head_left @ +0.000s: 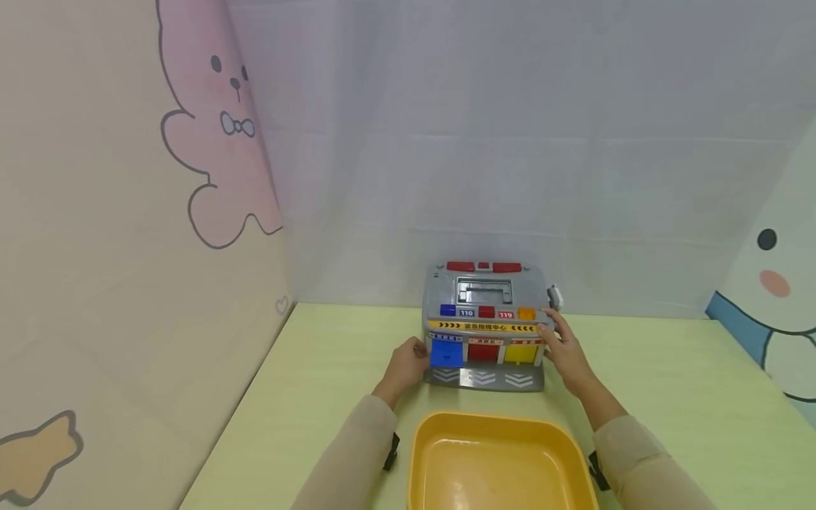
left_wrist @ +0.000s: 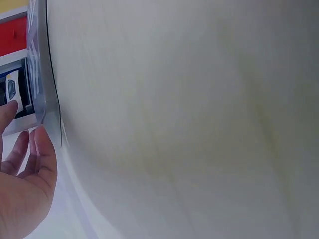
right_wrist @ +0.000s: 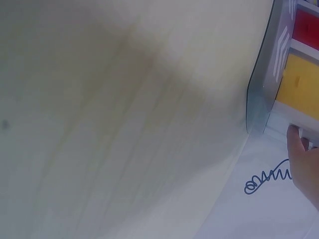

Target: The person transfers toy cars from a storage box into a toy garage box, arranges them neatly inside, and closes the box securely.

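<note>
A grey toy rescue station [head_left: 484, 290] stands near the back of the table, with red, blue and orange buttons and three garage doors. Its blue door [head_left: 447, 353] is swung up. Inside that bay shows a white toy vehicle [left_wrist: 14, 92]. At the station's left front corner is my left hand [head_left: 406, 367]; in the left wrist view one fingertip overlaps the vehicle, and the other fingers bend loosely beside the wall. My right hand [head_left: 566, 358] holds the right front corner, thumb toward the front, fingers at the edge. The red door [head_left: 483, 353] and yellow door [head_left: 520, 354] are down.
A yellow tray [head_left: 500, 421] lies in front of the station, between my forearms. A pale, handset-like piece [head_left: 556, 296] hangs on the station's right side. Behind stands a white cloth wall [head_left: 510, 184], with a printed panel [head_left: 127, 283] on the left.
</note>
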Tool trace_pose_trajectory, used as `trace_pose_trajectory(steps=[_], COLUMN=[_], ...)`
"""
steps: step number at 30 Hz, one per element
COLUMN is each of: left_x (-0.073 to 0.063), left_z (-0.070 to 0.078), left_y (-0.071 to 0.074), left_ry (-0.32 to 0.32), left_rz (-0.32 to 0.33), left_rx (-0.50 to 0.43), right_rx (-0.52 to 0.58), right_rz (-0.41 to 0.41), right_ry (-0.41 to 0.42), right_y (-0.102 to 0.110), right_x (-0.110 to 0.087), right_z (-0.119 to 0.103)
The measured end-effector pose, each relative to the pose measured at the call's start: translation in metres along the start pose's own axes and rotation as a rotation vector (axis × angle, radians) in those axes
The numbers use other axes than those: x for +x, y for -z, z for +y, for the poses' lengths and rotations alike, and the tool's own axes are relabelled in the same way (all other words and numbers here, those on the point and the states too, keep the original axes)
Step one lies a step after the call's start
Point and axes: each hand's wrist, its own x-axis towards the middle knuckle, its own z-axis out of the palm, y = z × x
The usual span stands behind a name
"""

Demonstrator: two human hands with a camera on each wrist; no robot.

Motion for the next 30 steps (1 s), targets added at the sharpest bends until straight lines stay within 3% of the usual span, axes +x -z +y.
trace_pose_trajectory(steps=[11, 24, 30], left_x=[-0.003, -0.016, -0.018], left_z=[0.007, 0.019, 0.027], left_y=[0.007, 0.015, 0.019], left_ry=[-0.006, -0.137, -0.111], left_rz=[0.011, 0.102, 0.11], left_rx=[-0.087, -0.312, -0.331], right_rx=[-0.004, 0.005, 0.008], right_rz=[-0.002, -0.011, -0.011], right_ry=[0.011, 0.013, 0.011], right_y=[0.002, 0.002, 0.001], right_x=[0.001, 0.001, 0.001], right_z=[-0.002, -0.002, 0.0])
